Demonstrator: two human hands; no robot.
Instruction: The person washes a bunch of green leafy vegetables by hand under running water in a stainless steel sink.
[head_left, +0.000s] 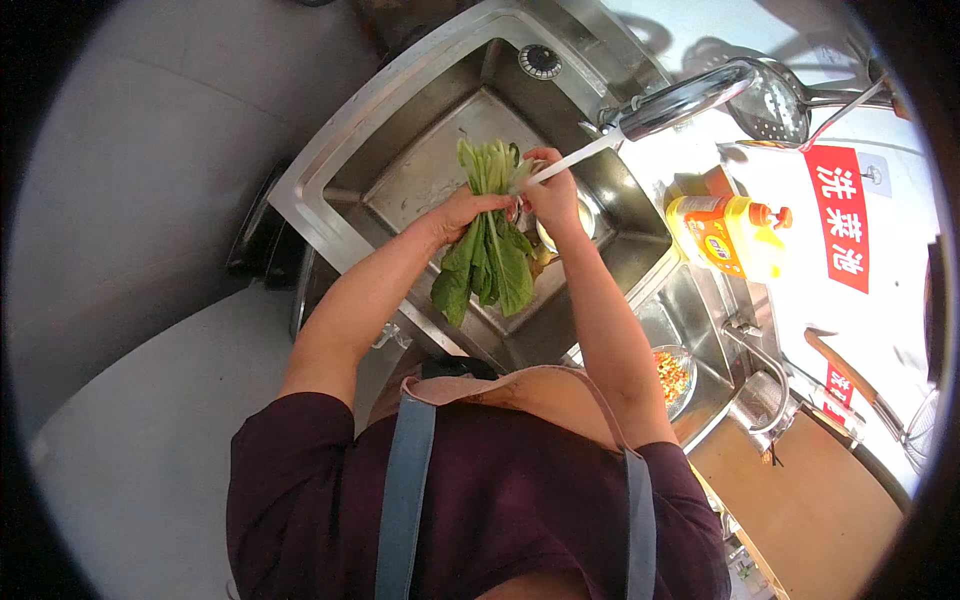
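My left hand (459, 211) is closed round the middle of a bunch of leafy greens (512, 271) above a stainless steel sink (405, 169). The pale stems point away from me and the broad green leaves hang towards me. My right hand (553, 196) is at the right side of the stems, its fingers bent at the stream of water; whether it grips a stem is hidden. Water runs from the chrome faucet (679, 101) onto the stems and right fingers. Beneath my right wrist a round, shiny object (588, 218) lies partly covered in the basin.
A yellow pump bottle of detergent (724, 236) is at the sink's right edge. A second basin holds a strainer (677, 379) with orange bits. A skimmer (769, 105) hangs on the wall beyond the faucet. A red sign (840, 219) bears writing. A brown board (802, 510) lies at lower right.
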